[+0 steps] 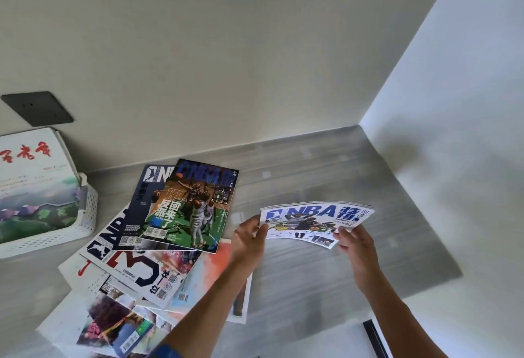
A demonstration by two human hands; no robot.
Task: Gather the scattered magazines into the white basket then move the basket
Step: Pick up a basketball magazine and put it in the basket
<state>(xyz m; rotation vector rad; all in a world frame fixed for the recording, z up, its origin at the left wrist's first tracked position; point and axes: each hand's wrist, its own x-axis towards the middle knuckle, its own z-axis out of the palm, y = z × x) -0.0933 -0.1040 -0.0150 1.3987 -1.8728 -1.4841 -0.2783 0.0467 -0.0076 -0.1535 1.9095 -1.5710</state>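
Observation:
A white-and-blue NBA magazine point(314, 220) hangs in the air above the grey tabletop, bowed upward. My left hand point(249, 240) grips its left edge and my right hand point(355, 244) grips its lower right corner. To the left, several magazines lie in a loose overlapping pile point(147, 258), a green basketball cover point(192, 210) on top. At the far left stands the white basket point(71, 230), perforated, with a white magazine with red lettering and a landscape picture point(31, 184) leaning inside it.
The grey tabletop point(340, 176) ends at white walls behind and to the right. A dark wall socket point(38, 108) sits above the basket. A black strip point(374, 337) lies at the near right edge.

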